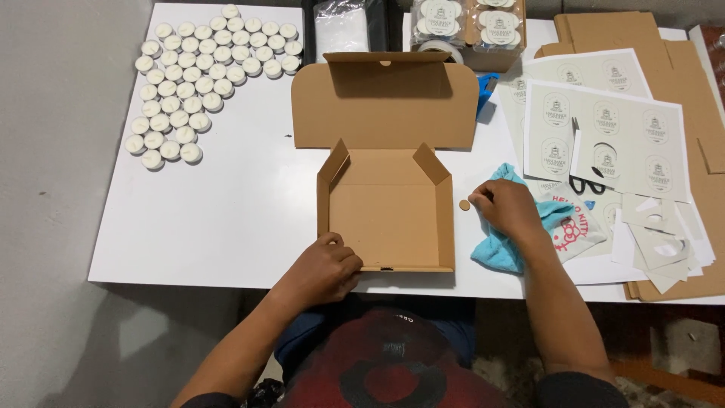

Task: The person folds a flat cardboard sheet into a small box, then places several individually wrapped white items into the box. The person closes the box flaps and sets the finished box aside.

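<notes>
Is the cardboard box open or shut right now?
Open. The cardboard box has its lid folded back flat on the table, and its inside shows bare. The left hand touches its front corner.

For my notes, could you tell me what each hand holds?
Left hand grips the cardboard box at its front left corner; right hand holds nothing.

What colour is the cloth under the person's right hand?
Light blue. The cloth lies beside the open cardboard box, partly under the right hand, seen in the head view.
</notes>
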